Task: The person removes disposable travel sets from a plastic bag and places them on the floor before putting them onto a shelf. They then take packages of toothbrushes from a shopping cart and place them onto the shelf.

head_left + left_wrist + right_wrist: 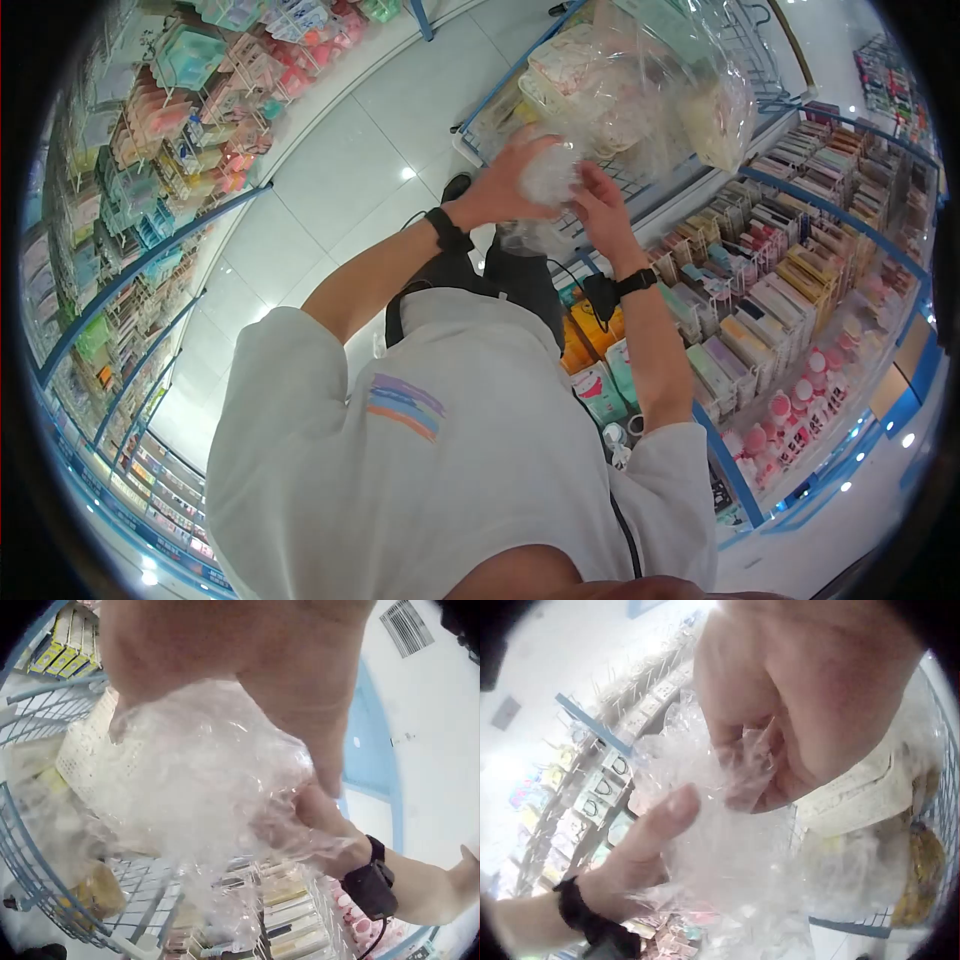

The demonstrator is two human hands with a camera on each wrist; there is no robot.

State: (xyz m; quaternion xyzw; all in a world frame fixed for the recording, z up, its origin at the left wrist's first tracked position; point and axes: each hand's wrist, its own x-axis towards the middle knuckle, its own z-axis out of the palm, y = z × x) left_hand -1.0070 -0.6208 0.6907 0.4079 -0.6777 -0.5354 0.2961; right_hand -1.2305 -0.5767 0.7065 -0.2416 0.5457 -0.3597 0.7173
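Between the two hands is a crumpled bundle of clear plastic wrapping (551, 174), pale and cloudy in its middle. My left hand (508, 182) holds the bundle from one side, thumb and fingers spread around it. From the other side my right hand (604, 212) pinches a thin fold of the plastic (754, 761) between thumb and fingers, plain in the right wrist view. Loose plastic (229, 900) hangs below the hands in the left wrist view. What lies inside the bundle is blurred.
A wire cart with blue edges (497, 84) stands just beyond the hands, holding a white perforated basket (81, 754) and plastic-wrapped goods (640, 90). Shelves of boxed items (770, 290) run along the right. Hanging packets (160, 130) line the left, across a tiled floor (330, 170).
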